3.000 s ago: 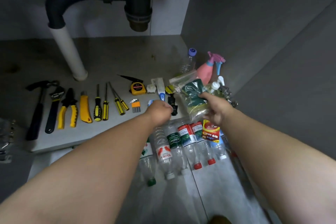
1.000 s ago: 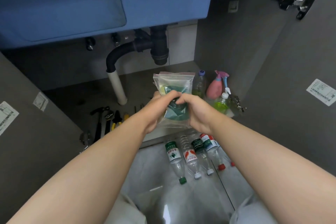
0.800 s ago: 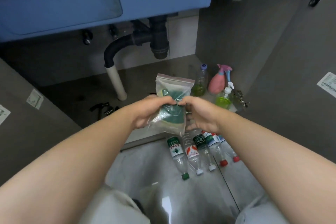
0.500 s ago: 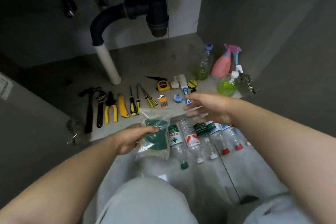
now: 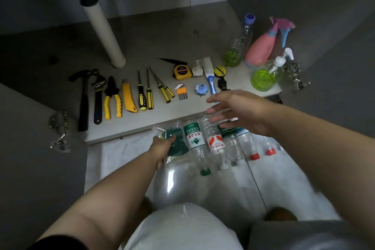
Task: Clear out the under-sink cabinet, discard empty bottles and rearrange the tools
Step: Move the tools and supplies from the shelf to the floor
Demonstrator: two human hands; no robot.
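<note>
Lying bottles (image 5: 195, 140), in front of the pipe (image 5: 103, 26): five
Standing bottles (image 5: 261, 53), right of the pipe: three
Screwdrivers (image 5: 141, 95): four
Hammers (image 5: 83, 105): one
Pliers (image 5: 112, 101): one

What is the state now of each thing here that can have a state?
left hand, gripping the sponge bag.
right hand, open above the lying bottles.
sponge bag, held low beside the green-capped bottle.
green-capped bottle, lying, capped, apparently empty.
pump bottle, upright, partly full of green liquid.
purple-capped bottle, upright, capped, little green liquid.
pink spray bottle, standing.
</note>
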